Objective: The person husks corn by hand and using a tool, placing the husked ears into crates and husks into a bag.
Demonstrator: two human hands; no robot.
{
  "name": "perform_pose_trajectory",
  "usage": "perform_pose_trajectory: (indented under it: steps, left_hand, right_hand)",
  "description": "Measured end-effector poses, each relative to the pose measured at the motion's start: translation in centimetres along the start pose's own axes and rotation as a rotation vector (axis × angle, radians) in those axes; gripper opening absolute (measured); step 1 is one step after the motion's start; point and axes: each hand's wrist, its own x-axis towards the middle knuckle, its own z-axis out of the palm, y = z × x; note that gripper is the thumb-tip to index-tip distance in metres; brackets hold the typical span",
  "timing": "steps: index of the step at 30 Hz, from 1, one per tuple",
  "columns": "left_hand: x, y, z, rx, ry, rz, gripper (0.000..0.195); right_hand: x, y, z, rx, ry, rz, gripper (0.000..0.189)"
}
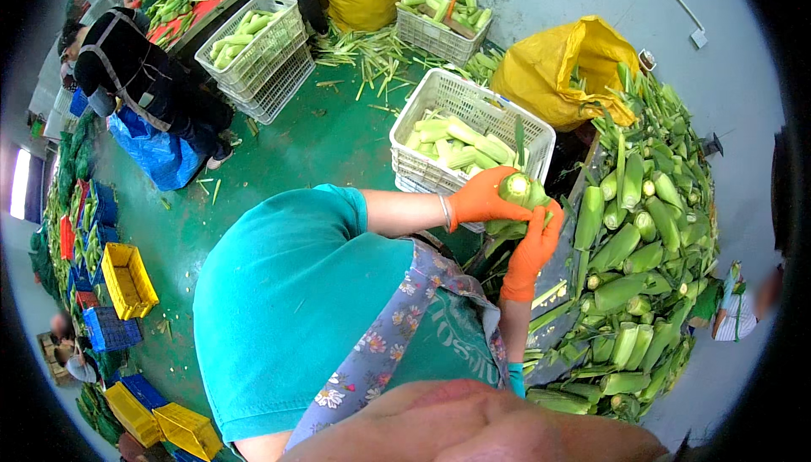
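My left hand (483, 199), in an orange glove, grips an ear of corn (514, 188) in green husk, its pale cut stem end facing up. Against the same ear, my right hand (533, 246), also in an orange glove, pinches the husk with fingers and thumb. Just beyond my hands stands a white plastic crate (410, 96) with several pale green husked ears (459, 142) inside. A large heap of corn in green husks (633, 259) lies on the table (557, 316) beside my right hand.
An open yellow woven sack (538, 72) stands behind the crate. Stacked white crates (269, 75) and another corn crate (437, 37) are farther off. Husk scraps (374, 56) litter the green floor (329, 139). A co-worker (136, 72) bends at left, near yellow crates (128, 281) and blue crates (113, 329).
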Motion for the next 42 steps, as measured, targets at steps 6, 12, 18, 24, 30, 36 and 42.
perform_pose_trajectory:
  steps: [6,12,18,24,30,36,42]
  left_hand:
    - [-0.4,-1.0,1.1,-0.171,-0.07,-0.089,0.052]
    - [-0.4,-1.6,1.7,0.17,-0.192,-0.127,0.07]
    - [2.5,0.0,-2.2,-0.5,-0.084,-0.05,0.035]
    - [5.5,0.1,-5.7,-0.613,-0.245,0.053,0.046]
    - [5.0,2.2,1.7,-0.857,-0.641,-0.302,0.051]
    - [5.2,1.7,5.1,-0.807,-0.69,-0.267,0.049]
    - [6.7,0.5,7.7,-0.868,-0.826,-0.417,0.05]
  right_hand:
    - [-1.0,-0.1,-0.2,-0.347,0.061,0.094,0.03]
    - [-2.8,-3.0,-1.0,0.152,0.124,0.29,0.03]
    - [-1.7,4.3,-11.0,-0.075,0.54,0.303,0.034]
    - [-4.9,2.5,-19.6,0.09,0.757,0.113,0.04]
    - [-1.3,-2.9,-9.9,-0.876,0.459,0.013,0.03]
    - [-1.3,-5.1,-6.1,-0.493,0.249,0.094,0.036]
    - [-1.9,-5.4,-7.4,0.073,0.373,0.345,0.032]
